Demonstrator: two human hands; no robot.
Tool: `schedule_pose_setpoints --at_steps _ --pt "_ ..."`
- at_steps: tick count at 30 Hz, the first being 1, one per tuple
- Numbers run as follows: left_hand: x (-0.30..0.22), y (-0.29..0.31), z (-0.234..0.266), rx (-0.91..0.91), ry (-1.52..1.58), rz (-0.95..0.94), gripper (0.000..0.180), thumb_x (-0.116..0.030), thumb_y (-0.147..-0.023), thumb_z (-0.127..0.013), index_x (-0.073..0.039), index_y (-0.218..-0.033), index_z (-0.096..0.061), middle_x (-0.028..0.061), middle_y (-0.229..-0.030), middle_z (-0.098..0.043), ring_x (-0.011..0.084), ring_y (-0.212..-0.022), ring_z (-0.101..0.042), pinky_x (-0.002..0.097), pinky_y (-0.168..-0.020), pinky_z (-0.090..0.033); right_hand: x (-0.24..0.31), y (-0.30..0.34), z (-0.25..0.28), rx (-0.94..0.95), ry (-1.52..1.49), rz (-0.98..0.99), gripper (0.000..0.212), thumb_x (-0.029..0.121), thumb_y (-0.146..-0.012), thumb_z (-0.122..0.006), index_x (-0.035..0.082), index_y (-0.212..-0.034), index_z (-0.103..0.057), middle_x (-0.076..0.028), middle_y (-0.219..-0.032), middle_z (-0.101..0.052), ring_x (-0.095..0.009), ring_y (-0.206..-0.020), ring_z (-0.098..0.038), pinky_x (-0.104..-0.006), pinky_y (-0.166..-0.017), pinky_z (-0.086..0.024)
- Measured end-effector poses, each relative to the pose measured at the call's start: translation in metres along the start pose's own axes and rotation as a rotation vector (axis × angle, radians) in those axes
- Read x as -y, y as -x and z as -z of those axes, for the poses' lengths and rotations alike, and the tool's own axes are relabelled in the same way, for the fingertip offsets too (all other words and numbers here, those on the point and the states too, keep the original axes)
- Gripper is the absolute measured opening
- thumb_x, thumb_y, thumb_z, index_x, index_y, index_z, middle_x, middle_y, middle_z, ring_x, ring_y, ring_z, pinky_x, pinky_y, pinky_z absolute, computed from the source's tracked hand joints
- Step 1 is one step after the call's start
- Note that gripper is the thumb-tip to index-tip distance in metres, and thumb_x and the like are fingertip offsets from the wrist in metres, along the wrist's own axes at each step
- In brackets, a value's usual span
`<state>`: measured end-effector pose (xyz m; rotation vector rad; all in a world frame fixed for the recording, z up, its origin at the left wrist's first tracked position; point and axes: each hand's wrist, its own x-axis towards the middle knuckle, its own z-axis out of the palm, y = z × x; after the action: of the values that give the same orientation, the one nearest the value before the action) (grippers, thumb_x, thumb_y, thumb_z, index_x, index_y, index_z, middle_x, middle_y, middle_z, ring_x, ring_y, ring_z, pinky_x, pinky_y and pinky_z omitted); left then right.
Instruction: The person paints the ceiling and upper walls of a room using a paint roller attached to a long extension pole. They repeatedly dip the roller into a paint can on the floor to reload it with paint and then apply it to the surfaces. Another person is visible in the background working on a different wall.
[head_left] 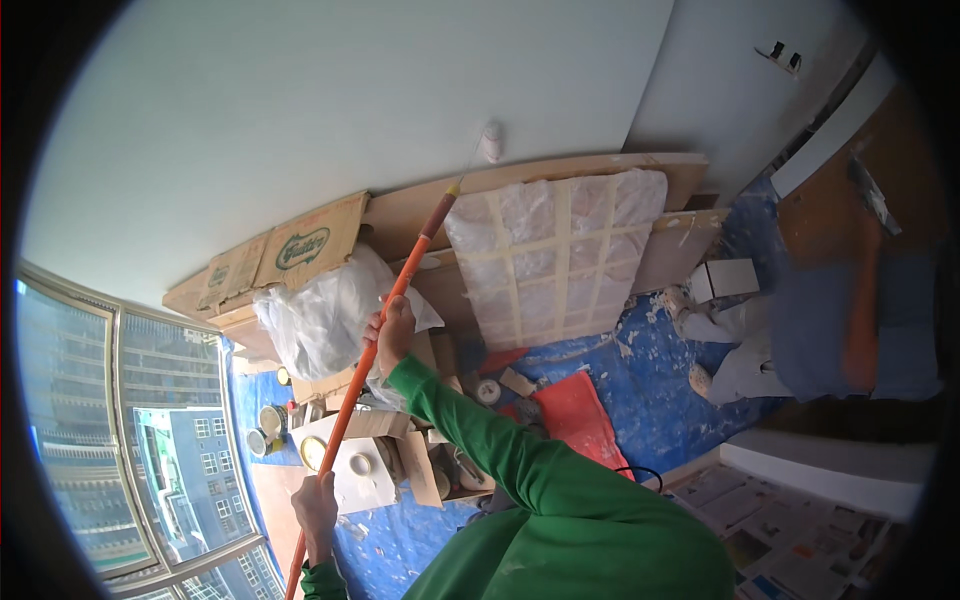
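Both my hands are closed around a long orange extension pole [360, 383] that slants up and to the right. My right hand [394, 328] grips it near the middle, its green-sleeved arm stretched forward. Lower down, at the left, my left hand [317, 508] wraps round the same pole. At the far end a thin wire frame carries a white paint roller [490, 142], which lies against the pale wall [330, 110] just above the leaning boards. The pole's bottom end runs out of the picture.
A plastic-wrapped, taped panel [560, 262], wooden boards [680, 170] and cardboard [310, 245] lean on the wall. Paint cans [268, 425] and boxes [430, 470] crowd the blue sheet [650, 375]. Another person [850, 330] stands right, near a blurred flat tool [873, 195]. Windows [170, 420] are left.
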<state>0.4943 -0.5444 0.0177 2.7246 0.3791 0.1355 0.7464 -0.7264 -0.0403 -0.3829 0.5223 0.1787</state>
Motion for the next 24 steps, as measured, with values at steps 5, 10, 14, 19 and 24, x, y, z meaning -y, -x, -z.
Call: schedule_pose_setpoints --at_steps 5,10,14,19,24 --pt "-0.023 0.003 -0.026 0.046 0.075 0.027 0.035 -0.021 -0.087 -0.066 0.001 -0.064 -0.051 0.0100 -0.047 -0.043 0.0169 -0.041 -0.036 0.0358 -0.042 -0.031 0.030 -0.005 0.023 0.006 0.029 0.043 0.030 0.044 -0.099 -0.031 0.016 -0.104 -0.042 0.002 -0.064 -0.038 -0.009 -0.046 -0.035 -0.0281 -0.045 -0.034" --pt "-0.034 -0.012 -0.008 0.078 0.008 0.032 0.035 -0.027 -0.087 -0.064 0.000 -0.067 -0.054 0.0178 -0.054 -0.050 0.0358 -0.047 -0.050 0.0403 -0.046 -0.036 0.026 -0.013 0.016 0.005 0.014 0.070 0.031 0.045 -0.099 -0.031 0.017 -0.102 -0.042 0.002 -0.064 -0.037 -0.010 -0.047 -0.035 -0.0284 -0.045 -0.034" --pt "0.002 -0.005 0.013 0.058 -0.045 0.104 0.034 -0.028 -0.088 -0.061 0.000 -0.070 -0.056 0.0208 -0.058 -0.055 0.0407 -0.053 -0.054 0.0451 -0.050 -0.041 -0.018 -0.006 -0.009 0.032 0.038 0.022 0.030 0.043 -0.099 -0.031 0.016 -0.102 -0.041 0.001 -0.063 -0.037 -0.010 -0.045 -0.034 -0.0286 -0.044 -0.032" --pt "0.044 0.007 0.027 -0.051 -0.104 0.059 0.032 -0.022 -0.087 -0.064 0.001 -0.068 -0.053 0.0132 -0.051 -0.045 0.0249 -0.046 -0.041 0.0383 -0.045 -0.032 -0.060 0.005 -0.031 0.046 0.013 -0.066 0.029 0.041 -0.099 -0.031 0.014 -0.101 -0.040 0.001 -0.060 -0.036 -0.010 -0.043 -0.032 -0.0286 -0.041 -0.030" --pt "0.067 0.000 0.012 -0.100 -0.110 -0.125 0.030 -0.019 -0.087 -0.066 -0.001 -0.068 -0.052 0.0103 -0.048 -0.043 0.0188 -0.040 -0.037 0.0356 -0.042 -0.030 -0.063 -0.002 -0.016 0.117 -0.045 -0.035 0.030 0.043 -0.099 -0.034 0.014 -0.105 -0.040 0.000 -0.064 -0.038 -0.011 -0.048 -0.036 -0.0293 -0.045 -0.034"
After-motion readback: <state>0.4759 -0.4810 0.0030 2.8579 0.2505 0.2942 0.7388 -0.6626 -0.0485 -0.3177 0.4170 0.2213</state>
